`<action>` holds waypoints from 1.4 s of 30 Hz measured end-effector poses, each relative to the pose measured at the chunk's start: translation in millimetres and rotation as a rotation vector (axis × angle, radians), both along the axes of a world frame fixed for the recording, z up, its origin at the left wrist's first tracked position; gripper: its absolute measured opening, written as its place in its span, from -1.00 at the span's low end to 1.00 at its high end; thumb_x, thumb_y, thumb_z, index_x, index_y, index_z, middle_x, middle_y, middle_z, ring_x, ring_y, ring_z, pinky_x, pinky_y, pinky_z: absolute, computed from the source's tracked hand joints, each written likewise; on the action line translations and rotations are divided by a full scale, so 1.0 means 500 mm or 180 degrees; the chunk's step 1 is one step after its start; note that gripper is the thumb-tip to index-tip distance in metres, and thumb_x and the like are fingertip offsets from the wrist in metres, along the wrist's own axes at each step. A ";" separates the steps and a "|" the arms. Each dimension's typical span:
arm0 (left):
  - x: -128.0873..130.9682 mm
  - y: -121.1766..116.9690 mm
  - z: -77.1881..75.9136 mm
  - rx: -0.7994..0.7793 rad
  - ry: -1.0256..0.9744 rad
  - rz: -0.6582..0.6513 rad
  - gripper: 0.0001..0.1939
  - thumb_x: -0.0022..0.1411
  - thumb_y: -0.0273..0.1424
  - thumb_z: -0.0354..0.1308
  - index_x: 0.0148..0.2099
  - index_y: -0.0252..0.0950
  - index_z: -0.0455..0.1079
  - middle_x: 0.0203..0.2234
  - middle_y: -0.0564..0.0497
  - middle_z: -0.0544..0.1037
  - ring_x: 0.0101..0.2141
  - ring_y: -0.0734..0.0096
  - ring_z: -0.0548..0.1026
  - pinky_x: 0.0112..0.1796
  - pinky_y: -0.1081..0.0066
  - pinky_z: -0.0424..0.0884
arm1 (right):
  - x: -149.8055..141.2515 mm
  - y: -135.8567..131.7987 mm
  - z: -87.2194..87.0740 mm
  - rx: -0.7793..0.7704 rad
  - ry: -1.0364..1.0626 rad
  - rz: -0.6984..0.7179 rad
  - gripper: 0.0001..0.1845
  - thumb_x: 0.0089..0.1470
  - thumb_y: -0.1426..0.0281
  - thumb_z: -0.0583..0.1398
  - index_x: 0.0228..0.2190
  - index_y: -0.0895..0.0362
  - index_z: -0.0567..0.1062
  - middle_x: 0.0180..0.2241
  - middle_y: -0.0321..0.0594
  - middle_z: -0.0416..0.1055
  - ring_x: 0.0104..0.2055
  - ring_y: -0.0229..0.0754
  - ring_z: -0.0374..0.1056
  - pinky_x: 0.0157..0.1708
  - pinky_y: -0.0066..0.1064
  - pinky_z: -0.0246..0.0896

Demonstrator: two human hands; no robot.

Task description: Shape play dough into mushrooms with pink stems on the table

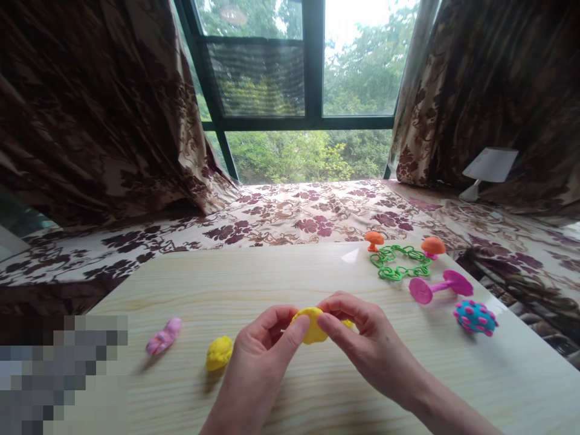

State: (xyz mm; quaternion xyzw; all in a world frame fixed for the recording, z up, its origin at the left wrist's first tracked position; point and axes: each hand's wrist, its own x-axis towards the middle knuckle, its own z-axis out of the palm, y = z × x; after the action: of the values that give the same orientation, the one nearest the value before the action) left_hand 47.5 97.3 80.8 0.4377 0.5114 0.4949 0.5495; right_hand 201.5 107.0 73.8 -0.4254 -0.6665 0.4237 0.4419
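A flattened piece of yellow modelling clay (pixel 314 328) is pinched between both hands above the table. My left hand (pixel 267 347) grips its left edge with thumb and fingers. On the opposite edge, my right hand (pixel 362 338) presses it the same way. A bit of yellow shows behind the right fingers; I cannot tell whether it is a separate piece. Left of my left hand lies a lump of yellow clay (pixel 219 353). Farther left is a pink clay lump (pixel 164 336) with darker marks.
On the table (pixel 217 284), at the right, lie a green chain ring (pixel 394 275), two mushroom shapes with orange caps (pixel 374 238), a magenta dumbbell shape (pixel 437 289) and a blue ball with pink dots (pixel 475 318). Beyond stand a white lamp (pixel 492 164) and a window.
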 end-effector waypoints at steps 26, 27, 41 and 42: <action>-0.015 0.009 -0.030 0.0022 0.0029 -0.0060 -0.74 0.04 -0.31 0.21 -0.17 -0.22 0.44 -0.32 0.06 0.57 -0.33 0.41 0.49 -0.29 0.46 0.43 | 0.001 0.003 -0.003 -0.0036 -0.0094 -0.0070 -0.87 0.11 0.37 0.11 -0.35 0.14 0.43 -0.42 -0.30 0.39 -0.36 -0.26 0.29 -0.37 -0.45 0.16; -0.015 0.010 -0.029 0.0032 0.0080 -0.0103 -0.73 0.05 -0.31 0.20 -0.15 -0.21 0.44 -0.32 0.07 0.57 -0.32 0.42 0.48 -0.29 0.49 0.42 | 0.001 0.001 -0.003 0.0003 -0.0100 -0.0052 -0.87 0.11 0.38 0.11 -0.36 0.14 0.44 -0.41 -0.30 0.40 -0.37 -0.27 0.29 -0.37 -0.45 0.16; -0.017 0.004 -0.028 0.0150 0.0119 -0.0330 -0.78 0.10 -0.39 0.14 -0.16 -0.22 0.48 -0.37 0.06 0.57 -0.31 0.43 0.45 -0.25 0.54 0.33 | -0.011 -0.008 -0.010 0.0062 -0.0034 -0.0063 -0.87 0.06 0.41 0.15 -0.43 0.19 0.49 -0.48 -0.27 0.43 -0.43 -0.28 0.29 -0.40 -0.47 0.17; -0.017 0.003 -0.027 0.0199 0.0154 -0.0374 -0.78 0.11 -0.41 0.13 -0.16 -0.21 0.48 -0.37 0.07 0.57 -0.32 0.43 0.45 -0.26 0.54 0.33 | -0.012 -0.011 -0.009 0.0099 -0.0071 -0.0078 -0.87 0.06 0.42 0.15 -0.44 0.19 0.49 -0.49 -0.28 0.42 -0.44 -0.28 0.28 -0.40 -0.48 0.17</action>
State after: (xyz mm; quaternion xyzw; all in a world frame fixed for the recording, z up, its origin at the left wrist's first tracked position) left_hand 38.8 98.8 67.2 0.4957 0.4823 0.4667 0.5512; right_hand 195.4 101.6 69.5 -0.4313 -0.6727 0.4030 0.4462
